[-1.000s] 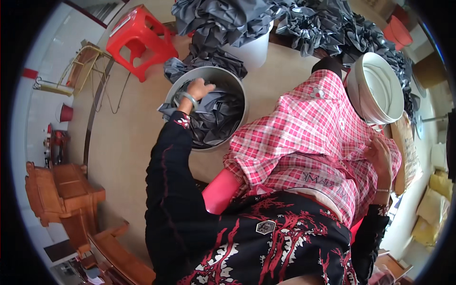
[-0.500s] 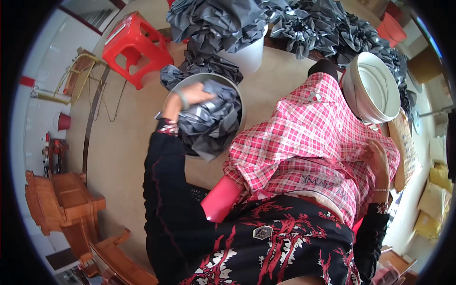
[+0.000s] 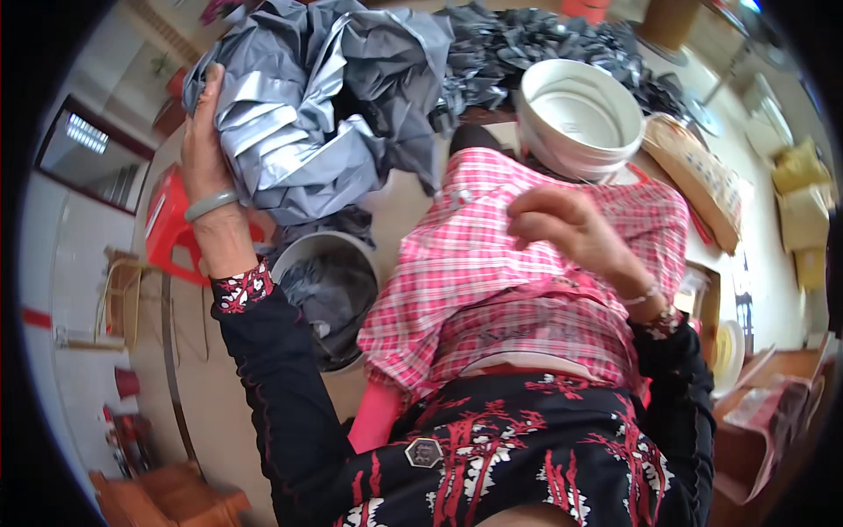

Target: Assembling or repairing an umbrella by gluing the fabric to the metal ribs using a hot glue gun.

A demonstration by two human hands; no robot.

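My left hand [image 3: 211, 154] is raised at the left side of a large bundle of crumpled, shiny grey sheeting [image 3: 303, 149]. Its fingers press along the bundle's edge; the thumb is hidden. Below the bundle stands a round grey bucket [image 3: 303, 253] with darker grey pieces [image 3: 329, 303] low inside it. Above my lap, my right hand [image 3: 571, 233] is slightly blurred, its fingers curved and apart with nothing in them. A pink checked apron [image 3: 457, 255] covers my lap. By my knee sits a white bucket [image 3: 580, 145], its open top showing nothing inside.
A long heap of grey pieces [image 3: 536, 48] lies across the far side. The red plastic stool [image 3: 171, 228] is partly behind my left wrist. A patterned cushion-like sack [image 3: 694, 176] lies at the right, with wooden furniture [image 3: 176, 496] at the lower left.
My left hand has moved from inside the grey bucket up to the bundle, and the bucket's contents sit lower. My right hand has lifted off the apron. The view has shifted.
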